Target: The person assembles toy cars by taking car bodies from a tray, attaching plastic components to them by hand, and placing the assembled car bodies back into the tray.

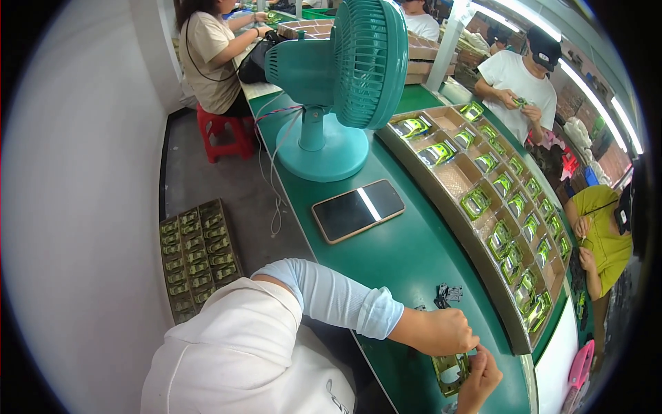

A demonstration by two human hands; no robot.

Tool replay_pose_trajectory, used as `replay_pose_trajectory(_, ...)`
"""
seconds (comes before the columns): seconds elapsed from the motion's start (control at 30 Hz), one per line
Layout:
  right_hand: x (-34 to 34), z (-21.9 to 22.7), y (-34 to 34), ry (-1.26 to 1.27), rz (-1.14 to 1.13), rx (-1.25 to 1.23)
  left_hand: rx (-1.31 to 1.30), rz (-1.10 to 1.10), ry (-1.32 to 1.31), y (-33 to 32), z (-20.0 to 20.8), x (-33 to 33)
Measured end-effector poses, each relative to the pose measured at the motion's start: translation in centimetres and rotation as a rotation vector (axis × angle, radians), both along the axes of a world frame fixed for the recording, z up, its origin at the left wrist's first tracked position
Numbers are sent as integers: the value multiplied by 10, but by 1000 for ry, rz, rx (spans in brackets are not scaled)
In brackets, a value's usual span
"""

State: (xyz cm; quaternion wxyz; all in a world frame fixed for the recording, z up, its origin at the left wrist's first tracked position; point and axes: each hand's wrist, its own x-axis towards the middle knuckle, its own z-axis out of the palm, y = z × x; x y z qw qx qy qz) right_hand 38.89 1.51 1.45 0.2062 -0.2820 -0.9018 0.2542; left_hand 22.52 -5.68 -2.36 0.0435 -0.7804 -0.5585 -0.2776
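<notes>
My left hand [443, 331], at the end of a light blue sleeve [345, 300], is closed, with its fingertips pinched close to those of my right hand. My right hand [483, 381] is closed too, its thumb and finger meeting the left one's; anything between them is too small to make out. Below and between the hands is a green toy car shell [449, 375], its open inside showing a pale patch. Whether the right hand touches the shell I cannot tell. Just beyond my left hand lie small black plastic parts [448, 295] on the green tabletop [386, 265].
A phone [358, 210] lies beyond my arm, with a teal fan [324, 148] behind it. To the right runs a divided cardboard tray [476, 238] of green toy cars. Another full tray [200, 255] is on the floor at left. Several people work around; a pink-handled tool [581, 364] lies far right.
</notes>
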Motion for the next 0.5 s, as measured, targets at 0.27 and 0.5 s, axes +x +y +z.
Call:
replay_pose_trajectory(0.27, 15, 6, 20, 120, 93, -609, 182, -177, -100, 4, -3, 2)
replay_pose_trajectory(0.5, 10, -26, 27, 376, 228, 93, -20, -308, -562, -6, 15, -8)
